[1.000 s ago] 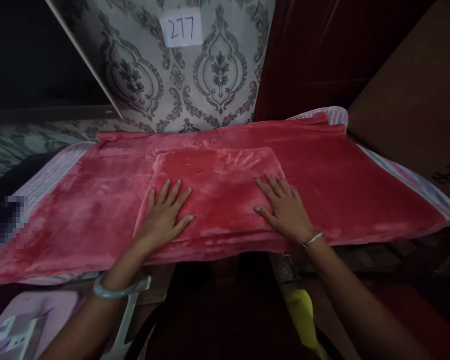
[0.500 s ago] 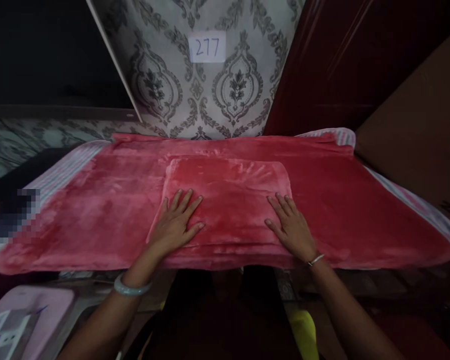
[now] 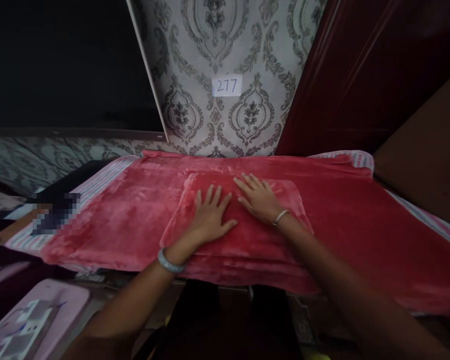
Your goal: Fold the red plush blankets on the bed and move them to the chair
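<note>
My left hand (image 3: pixel 210 215) lies flat with fingers spread on the left part of a red plush cushion cover (image 3: pixel 247 240), a rounded square of soft cloth. Near its far edge, my right hand (image 3: pixel 260 197) also rests flat, fingers stretched out and slightly apart. Neither hand grips anything. Beneath the square piece a larger red plush blanket (image 3: pixel 142 215) is spread over the table, with a striped edging (image 3: pixel 93 185) showing at its sides. A bracelet circles each wrist.
Against the patterned wall behind stand a dark screen (image 3: pixel 67 65) at left and a dark red panel (image 3: pixel 341 75) at right. A paper marked 277 (image 3: pixel 227 85) is stuck on the wall. At lower left is a pink stool-like surface (image 3: pixel 71 295) bearing a light-coloured object.
My right hand has moved from the square's right side inward and toward its far edge. My left hand stays flat, a little further in. The view has shifted.
</note>
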`<state>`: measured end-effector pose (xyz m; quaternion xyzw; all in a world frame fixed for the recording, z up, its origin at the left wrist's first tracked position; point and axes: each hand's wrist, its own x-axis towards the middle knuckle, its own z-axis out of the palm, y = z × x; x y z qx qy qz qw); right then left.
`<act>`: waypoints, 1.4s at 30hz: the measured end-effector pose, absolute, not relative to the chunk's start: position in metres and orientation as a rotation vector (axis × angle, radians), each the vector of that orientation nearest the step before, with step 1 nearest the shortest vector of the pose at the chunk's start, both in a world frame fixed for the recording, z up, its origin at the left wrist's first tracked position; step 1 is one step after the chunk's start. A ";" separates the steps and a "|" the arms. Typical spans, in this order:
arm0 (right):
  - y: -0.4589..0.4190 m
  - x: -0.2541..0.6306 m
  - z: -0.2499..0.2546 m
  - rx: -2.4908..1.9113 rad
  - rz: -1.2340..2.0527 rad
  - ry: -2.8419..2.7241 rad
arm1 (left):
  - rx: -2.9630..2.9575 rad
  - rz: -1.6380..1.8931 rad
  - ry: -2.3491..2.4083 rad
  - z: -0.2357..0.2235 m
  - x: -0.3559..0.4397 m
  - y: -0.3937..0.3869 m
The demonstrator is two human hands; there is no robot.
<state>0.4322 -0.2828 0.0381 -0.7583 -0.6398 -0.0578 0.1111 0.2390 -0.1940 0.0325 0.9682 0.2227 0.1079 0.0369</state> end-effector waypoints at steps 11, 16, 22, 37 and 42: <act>-0.267 0.435 -0.016 -2.303 -0.107 -1.950 | 2.988 0.152 0.694 -0.012 0.239 -0.190; -0.265 0.436 -0.014 -2.316 -0.089 -1.956 | 2.998 0.140 0.705 -0.008 0.241 -0.194; -0.264 0.438 -0.007 -2.340 -0.049 -1.974 | 3.017 0.164 0.728 -0.008 0.239 -0.195; -0.303 0.428 -0.001 -2.253 0.187 -2.091 | 2.953 0.604 0.584 -0.007 0.227 -0.199; -0.340 0.411 0.001 -2.185 0.249 -2.130 | 2.910 0.701 0.480 -0.005 0.225 -0.197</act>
